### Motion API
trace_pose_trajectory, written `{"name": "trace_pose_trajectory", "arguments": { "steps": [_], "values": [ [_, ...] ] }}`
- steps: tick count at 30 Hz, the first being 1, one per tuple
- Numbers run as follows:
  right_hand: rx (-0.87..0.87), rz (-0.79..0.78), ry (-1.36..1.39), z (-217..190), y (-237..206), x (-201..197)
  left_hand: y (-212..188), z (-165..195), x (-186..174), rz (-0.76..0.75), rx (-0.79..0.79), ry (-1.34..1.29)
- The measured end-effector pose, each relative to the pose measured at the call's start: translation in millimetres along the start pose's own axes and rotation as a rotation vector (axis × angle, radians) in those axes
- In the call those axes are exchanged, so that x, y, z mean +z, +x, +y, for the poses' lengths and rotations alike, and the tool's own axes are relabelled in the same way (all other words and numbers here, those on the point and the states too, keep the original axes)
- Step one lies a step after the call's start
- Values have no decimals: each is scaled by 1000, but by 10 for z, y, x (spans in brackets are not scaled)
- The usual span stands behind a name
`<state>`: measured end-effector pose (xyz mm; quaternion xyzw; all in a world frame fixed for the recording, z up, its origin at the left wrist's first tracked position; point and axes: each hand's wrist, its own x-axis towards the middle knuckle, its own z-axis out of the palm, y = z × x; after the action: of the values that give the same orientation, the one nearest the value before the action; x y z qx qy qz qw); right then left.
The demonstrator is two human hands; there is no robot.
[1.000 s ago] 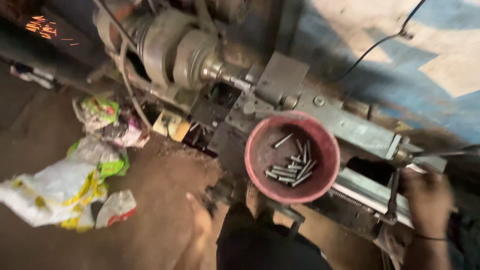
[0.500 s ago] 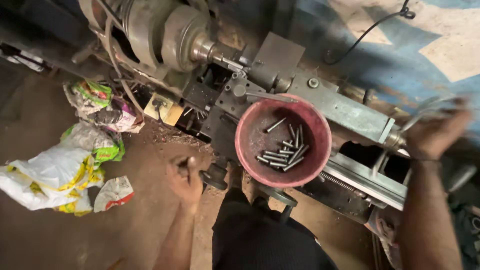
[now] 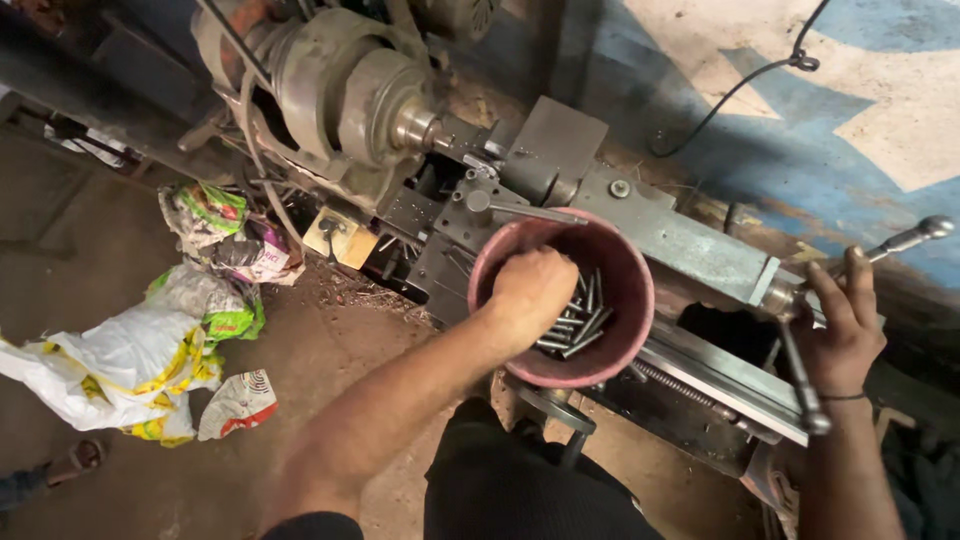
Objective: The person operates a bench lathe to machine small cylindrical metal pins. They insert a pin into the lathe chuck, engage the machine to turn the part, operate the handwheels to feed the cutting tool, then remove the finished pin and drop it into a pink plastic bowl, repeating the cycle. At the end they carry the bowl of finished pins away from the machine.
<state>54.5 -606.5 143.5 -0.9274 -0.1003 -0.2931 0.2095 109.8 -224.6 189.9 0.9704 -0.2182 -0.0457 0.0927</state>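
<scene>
Left hand [image 3: 535,290] down inside the red bowl [image 3: 640,300], fingers curled in among the metal pins [image 3: 578,325]; can't tell if any pin is actually pinched. Bowl sits on the lathe [image 3: 680,245] carriage. Right hand [image 3: 845,325] wrapped loosely on the lever handle [image 3: 800,385] at the tailstock end. Floor left: crumpled white-and-yellow sack [image 3: 110,365], small white-red packet [image 3: 238,400], green printed wrappers [image 3: 215,215] under the headstock. Far side: blue-and-white painted wall [image 3: 880,110]

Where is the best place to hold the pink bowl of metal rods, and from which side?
Probably the pink bowl is best taken by its bare far rim, from above and the right. The left hand fills its near side among the metal rods, and the open top faces upward.
</scene>
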Motion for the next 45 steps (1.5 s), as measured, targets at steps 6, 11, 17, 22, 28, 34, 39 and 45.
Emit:
{"name": "trace_pose_trajectory", "arguments": {
  "steps": [6, 11, 17, 22, 28, 34, 39, 45],
  "values": [
    [-20, 17, -22, 236, -116, 89, 158, -13, 37, -100, -39, -105],
    [75, -25, 64, 232, -165, 272, -32, 51, -455, -55, -61, -259],
    [274, 15, 425, 168, -285, 409, -153, -547, -1114, 448, -148, -937],
    [370, 3, 513, 177, -292, 448, 375, -1380, -1100, 491, -34, -567],
    [340, 9, 359, 71, -258, 475, 971, -1961, -574, 128, 229, -1],
    [368, 22, 303, 32, -262, 496, 1098, -2157, -366, -54, 147, -22],
    [437, -39, 166, 76, -302, 553, 1113, -2133, -399, -80, 143, 34],
    [747, -385, 519, 333, -618, -155, 1131, -2157, -412, -103, 139, 41]
  ]
}}
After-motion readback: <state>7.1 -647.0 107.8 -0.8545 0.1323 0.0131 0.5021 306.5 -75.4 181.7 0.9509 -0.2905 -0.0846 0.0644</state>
